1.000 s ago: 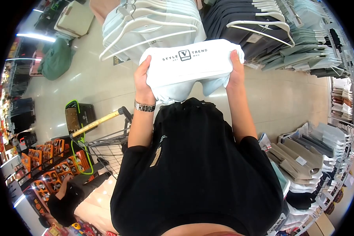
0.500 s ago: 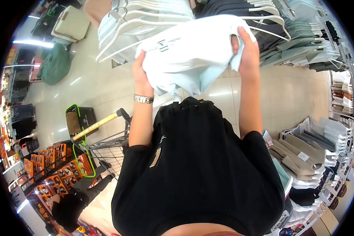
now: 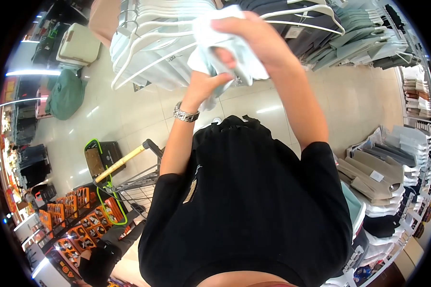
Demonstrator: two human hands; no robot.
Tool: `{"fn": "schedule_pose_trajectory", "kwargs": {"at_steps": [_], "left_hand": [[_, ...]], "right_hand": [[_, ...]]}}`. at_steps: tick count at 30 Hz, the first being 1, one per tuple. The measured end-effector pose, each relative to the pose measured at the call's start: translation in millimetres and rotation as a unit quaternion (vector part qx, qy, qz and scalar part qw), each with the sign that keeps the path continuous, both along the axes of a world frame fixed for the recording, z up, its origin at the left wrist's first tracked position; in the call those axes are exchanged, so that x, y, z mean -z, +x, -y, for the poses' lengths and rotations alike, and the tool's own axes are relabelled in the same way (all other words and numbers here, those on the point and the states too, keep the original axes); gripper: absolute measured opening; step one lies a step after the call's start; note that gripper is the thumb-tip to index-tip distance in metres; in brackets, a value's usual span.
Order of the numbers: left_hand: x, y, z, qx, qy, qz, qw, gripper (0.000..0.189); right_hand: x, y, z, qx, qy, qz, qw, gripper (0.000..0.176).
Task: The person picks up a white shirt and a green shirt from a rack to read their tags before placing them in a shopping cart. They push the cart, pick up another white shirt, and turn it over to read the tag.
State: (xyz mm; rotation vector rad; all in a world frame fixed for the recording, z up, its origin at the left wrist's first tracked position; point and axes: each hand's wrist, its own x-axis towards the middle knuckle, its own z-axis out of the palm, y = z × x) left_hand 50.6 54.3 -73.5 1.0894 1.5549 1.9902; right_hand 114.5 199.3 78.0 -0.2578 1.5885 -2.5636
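Note:
A white T-shirt [image 3: 208,36], bunched up and partly blurred, is between my two hands in front of the clothes rack. My right hand [image 3: 256,38] grips its upper right part, thumb laid across the cloth. Lower and to the left, my left hand [image 3: 208,86], below a metal bracelet [image 3: 186,114], is closed on the shirt's lower folds. Just behind hang pale shirts [image 3: 163,67] on white hangers [image 3: 129,62], and dark grey garments [image 3: 292,31] hang to the right.
A shopping cart with a yellow handle [image 3: 122,162] stands at my left, beside a black basket [image 3: 103,158] with green trim. Folded clothes [image 3: 373,174] are stacked on my right. Another person [image 3: 100,260] is at the lower left. A green sack-like item [image 3: 64,98] rests on the floor.
My hands have come closer together, and the shirt, spread wide before, is now gathered into a small bundle. My right hand has moved left and up across it.

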Motion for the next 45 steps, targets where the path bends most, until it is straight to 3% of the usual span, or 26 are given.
{"fn": "schedule_pose_trajectory", "kwargs": {"at_steps": [2,3,4,6,7,8,9,10,11,13,14,16,17,19,22,24,26,29,32,34,36,41,44,45], "left_hand": [[10,2,-13,-0.072,-0.072,-0.087,0.991,0.061],[29,-3,-10,-0.121,-0.127,-0.211,0.962,0.056],[21,-6,-10,-0.062,-0.225,-0.031,0.972,0.046],[10,-4,-18,-0.164,-0.177,-0.162,0.957,0.035],[-5,1,-16,-0.093,-0.146,-0.020,0.985,0.034],[4,-5,-9,-0.075,-0.153,0.076,0.982,0.036],[3,-6,-7,-0.064,-0.081,0.190,0.976,0.037],[2,-4,-5,-0.052,-0.007,0.301,0.952,0.038],[-13,0,-3,-0.073,-0.001,0.340,0.938,0.039],[-23,-3,0,-0.065,0.063,0.384,0.919,0.041],[-27,-4,1,-0.058,0.129,0.424,0.894,0.043],[-37,-7,0,-0.047,0.135,0.444,0.885,0.044],[-41,-9,0,-0.033,0.139,0.462,0.875,0.044],[-41,-11,1,-0.023,0.144,0.480,0.865,0.044],[-36,-12,3,-0.022,0.122,0.491,0.862,0.044],[-34,-14,2,-0.050,0.101,0.498,0.860,0.043],[-31,-19,4,-0.060,0.084,0.476,0.873,0.043],[-10,-35,16,-0.101,0.050,0.425,0.898,0.042],[2,-34,24,-0.150,0.000,0.335,0.930,0.038],[9,-28,28,-0.171,-0.031,0.276,0.945,0.037],[11,-21,31,-0.164,-0.129,0.175,0.962,0.036],[-2,10,24,-0.036,-0.064,0.136,0.988,0.036],[-4,15,12,-0.019,-0.066,0.100,0.993,0.037],[-9,14,9,-0.060,-0.101,0.054,0.992,0.034]], "right_hand": [[-11,-3,24,0.025,0.009,0.062,0.998,0.023],[-5,-8,28,-0.045,-0.034,0.023,0.998,0.026],[3,-16,42,0.098,-0.029,0.003,0.995,0.029],[-1,-17,28,0.073,-0.068,-0.033,0.994,0.033],[-9,-11,12,0.050,-0.117,-0.067,0.990,0.031],[3,-17,-4,0.091,-0.154,-0.050,0.983,0.036],[21,-28,-31,-0.024,-0.327,-0.055,0.943,0.030],[41,-32,-48,-0.063,-0.359,-0.154,0.918,0.034],[39,-21,-47,0.002,-0.410,-0.189,0.892,0.033],[41,4,-45,0.085,-0.472,-0.079,0.874,0.032],[57,9,-43,0.146,-0.466,-0.025,0.872,0.035],[105,22,-36,0.175,-0.372,0.013,0.912,0.039],[137,29,-36,0.166,-0.234,0.017,0.958,0.037],[188,42,-29,0.164,-0.008,0.071,0.984,0.028],[220,46,8,0.184,0.061,0.023,0.981,0.024],[228,45,21,0.135,0.111,0.040,0.984,0.022],[233,43,13,0.074,0.140,0.103,0.982,0.020],[203,42,16,0.171,0.038,0.114,0.978,0.023],[171,44,13,0.207,-0.055,0.109,0.971,0.023],[160,43,9,0.212,-0.060,0.095,0.971,0.023],[149,42,7,0.221,-0.033,0.049,0.974,0.022],[136,26,19,0.215,-0.028,0.031,0.976,0.023],[128,20,20,0.224,-0.051,0.088,0.969,0.024],[129,18,20,0.237,-0.051,0.071,0.968,0.025]]}}
